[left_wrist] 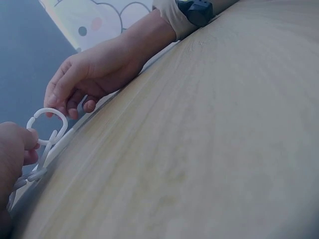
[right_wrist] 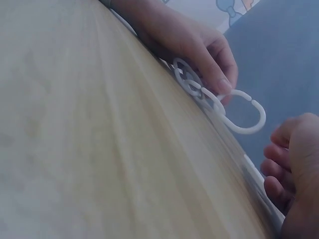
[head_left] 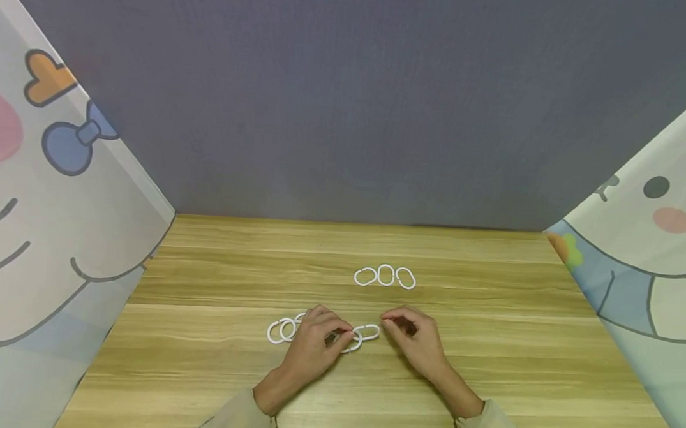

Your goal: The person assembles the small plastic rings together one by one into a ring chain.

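Observation:
My left hand (head_left: 313, 343) pinches a white oval plastic ring (right_wrist: 244, 131) between thumb and forefinger. That ring has a small gap in its side and links through other white rings (right_wrist: 184, 74), forming a chain. In the head view more of the chain (head_left: 274, 333) lies to the left of the hand, and the palm and fingers hide its middle. Just right of the held ring, my right hand (head_left: 420, 342) hovers with loosely curled fingers. Nothing shows between its fingertips, and the right wrist view has it apart from the ring.
Three loose white rings (head_left: 385, 275) lie side by side farther back on the wooden table (head_left: 232, 260). A grey panel (head_left: 347, 112) rises behind the table, with cartoon-printed panels (head_left: 89, 228) at both sides.

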Demonstrator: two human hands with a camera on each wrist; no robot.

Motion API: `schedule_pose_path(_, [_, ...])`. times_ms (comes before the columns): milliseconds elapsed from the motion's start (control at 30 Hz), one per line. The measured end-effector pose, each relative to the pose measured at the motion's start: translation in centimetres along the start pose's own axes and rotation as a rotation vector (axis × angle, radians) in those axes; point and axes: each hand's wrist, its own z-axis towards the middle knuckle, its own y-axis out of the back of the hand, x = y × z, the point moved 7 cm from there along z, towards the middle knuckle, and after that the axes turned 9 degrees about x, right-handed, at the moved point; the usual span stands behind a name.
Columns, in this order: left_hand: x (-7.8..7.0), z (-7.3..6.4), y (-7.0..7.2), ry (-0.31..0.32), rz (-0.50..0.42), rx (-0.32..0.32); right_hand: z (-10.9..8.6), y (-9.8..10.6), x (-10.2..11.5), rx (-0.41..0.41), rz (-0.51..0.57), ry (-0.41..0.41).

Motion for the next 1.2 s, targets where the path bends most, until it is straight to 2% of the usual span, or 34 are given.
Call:
schedule_pose_path(200, [-0.1, 0.0, 0.0, 0.012, -0.015, 0.011, 0.4, 1.5, -0.4, -0.105, -0.134, 0.025])
schedule_pose_path(367, [-0.2, 0.1, 0.1, 0.014, -0.021, 0.016, 0.4, 2.2, -0.6, -0.131, -0.274, 0.027])
schedule_pose_path(633, [-0.2, 0.0, 0.1, 0.01, -0.019, 0.015, 0.5, 1.8, -1.1, -0.041, -0.4, -0.058])
schedule_pose_path(867, [0.0, -0.1, 0.0, 0.019, -0.014, 0.021, 0.4, 1.3, -1.3, 0.038, -0.505, -0.092])
schedule_pose_path(1200, [0.0, 0.0, 0.0, 0.017, -0.013, 0.018, 0.5, 1.2, -1.0, 0.021, -0.533, -0.084])
